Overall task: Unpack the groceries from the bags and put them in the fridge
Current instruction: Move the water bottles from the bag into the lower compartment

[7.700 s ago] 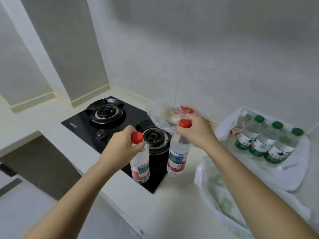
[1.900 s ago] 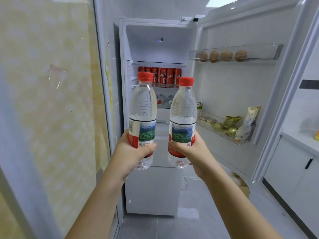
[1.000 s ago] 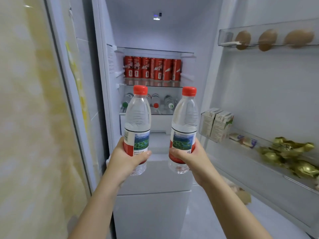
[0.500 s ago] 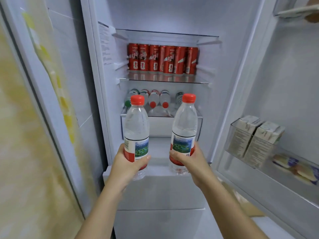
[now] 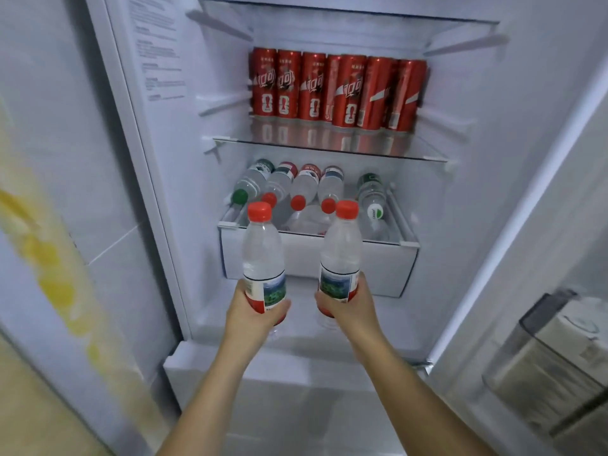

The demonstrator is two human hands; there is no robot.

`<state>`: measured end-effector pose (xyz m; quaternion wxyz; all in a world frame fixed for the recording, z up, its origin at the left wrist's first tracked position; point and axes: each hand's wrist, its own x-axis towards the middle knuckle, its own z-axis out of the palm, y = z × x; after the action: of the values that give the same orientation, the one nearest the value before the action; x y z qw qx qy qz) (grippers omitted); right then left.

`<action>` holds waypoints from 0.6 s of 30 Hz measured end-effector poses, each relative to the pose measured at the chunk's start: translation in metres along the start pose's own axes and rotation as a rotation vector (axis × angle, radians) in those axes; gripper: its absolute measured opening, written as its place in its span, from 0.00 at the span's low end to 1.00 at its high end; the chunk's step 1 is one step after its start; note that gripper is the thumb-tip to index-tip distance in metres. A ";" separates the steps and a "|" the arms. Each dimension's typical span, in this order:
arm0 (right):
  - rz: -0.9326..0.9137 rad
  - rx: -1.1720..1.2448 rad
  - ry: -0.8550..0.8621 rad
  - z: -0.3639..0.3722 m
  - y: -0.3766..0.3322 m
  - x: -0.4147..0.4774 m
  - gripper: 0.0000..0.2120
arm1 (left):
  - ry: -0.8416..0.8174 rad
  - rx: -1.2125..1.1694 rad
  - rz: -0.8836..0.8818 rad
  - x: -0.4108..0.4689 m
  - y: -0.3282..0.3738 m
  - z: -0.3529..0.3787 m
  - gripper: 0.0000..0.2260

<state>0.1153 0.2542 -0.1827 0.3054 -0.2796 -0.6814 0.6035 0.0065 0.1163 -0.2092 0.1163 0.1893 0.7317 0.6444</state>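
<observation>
while the fridge point(image 5: 171, 192) stands open, step: the left bottle point(image 5: 263, 251) and right bottle point(image 5: 342, 248) are held up to it; neither is stowed yet.
next move: i'd judge each must be tipped flat, cap to the front, and slid over the lip of the drawer point(image 5: 304, 261) into whatever gap is left, one hand at a time.
fridge: white, lit inside, glass shelf point(image 5: 230, 141) above the drawer.
door bin point(image 5: 543, 373): at the right edge, blurred; seems to hold pale cartons.
drawer: white, open at the top, nearly full of lying bottles point(image 5: 306, 189), red and green caps toward me.
glass shelf: a row of red cans point(image 5: 339, 90) upright at the back.
left bottle: upright, red cap, in front of the drawer.
right bottle: the same, near the other.
left hand point(image 5: 255, 312): grip closed round the left bottle's label.
right hand point(image 5: 350, 306): grip closed round the right bottle's label.
</observation>
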 end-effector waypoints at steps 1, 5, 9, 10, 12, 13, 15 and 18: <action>-0.001 0.006 0.007 0.000 0.004 0.005 0.22 | 0.007 0.008 -0.008 0.006 -0.002 0.002 0.22; 0.018 0.003 0.039 0.001 0.019 0.020 0.22 | -0.003 0.083 -0.013 0.033 -0.012 0.009 0.25; 0.023 0.009 0.076 0.004 0.026 0.030 0.22 | -0.007 0.096 -0.009 0.049 -0.017 0.017 0.23; 0.022 0.008 0.084 0.006 0.027 0.032 0.22 | -0.018 0.097 -0.008 0.052 -0.017 0.018 0.23; 0.026 -0.002 0.099 0.008 0.031 0.036 0.22 | -0.050 0.109 -0.004 0.058 -0.020 0.020 0.24; 0.030 -0.008 0.105 0.010 0.033 0.037 0.22 | -0.064 0.111 -0.003 0.062 -0.023 0.020 0.24; 0.044 -0.015 0.114 0.014 0.037 0.040 0.22 | -0.083 0.105 -0.010 0.067 -0.027 0.020 0.25; 0.079 -0.014 0.128 0.016 0.040 0.045 0.22 | -0.138 0.101 -0.015 0.074 -0.027 0.018 0.26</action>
<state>0.0738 0.2820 -0.2206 0.3224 -0.3467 -0.6530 0.5911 -0.0562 0.1619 -0.2333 0.1615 0.2337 0.7549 0.5912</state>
